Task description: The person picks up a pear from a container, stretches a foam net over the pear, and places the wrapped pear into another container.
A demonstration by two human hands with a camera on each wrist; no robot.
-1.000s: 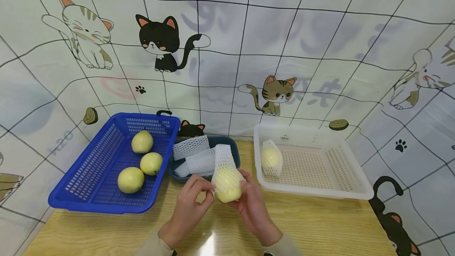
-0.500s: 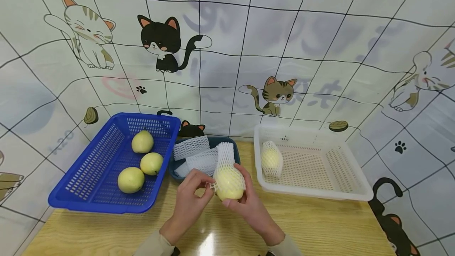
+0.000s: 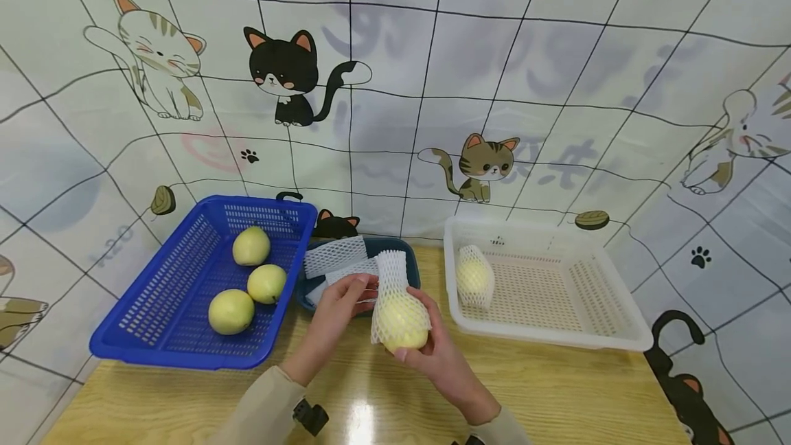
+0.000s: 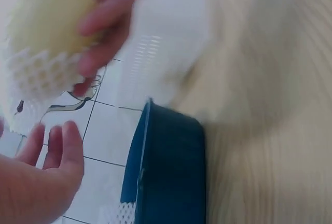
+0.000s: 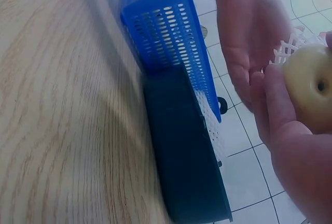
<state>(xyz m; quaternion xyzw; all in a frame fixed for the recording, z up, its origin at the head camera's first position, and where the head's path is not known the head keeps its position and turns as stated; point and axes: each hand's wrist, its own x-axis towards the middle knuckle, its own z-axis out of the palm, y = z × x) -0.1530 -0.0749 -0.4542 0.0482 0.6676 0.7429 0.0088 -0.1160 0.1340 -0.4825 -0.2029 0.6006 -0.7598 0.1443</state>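
Observation:
My right hand [image 3: 441, 356] holds a pale yellow-green pear [image 3: 408, 338], its lower end bare in the right wrist view. A white foam net sleeve [image 3: 392, 270] covers most of the pear, with its loose end standing up above the fruit. Beside the sleeve, my left hand [image 3: 336, 311] has its fingers extended; in the left wrist view those fingers [image 4: 72, 143] look apart from the pear. Behind the hands, a dark teal bin [image 3: 412, 263] contains several flat foam nets [image 3: 336, 256].
At left, a blue basket [image 3: 185, 359] holds three bare pears [image 3: 231, 312]. On the right stands a white basket [image 3: 550, 338] with one netted pear [image 3: 474, 277] at its left side. All rest on a wooden table [image 3: 525, 390] against a cat-print cloth [image 3: 395, 53].
My left hand has left the lower edge of the net and moved up and back beside the sleeve. The right hand still holds the pear, and the net now hangs lower on its left side.

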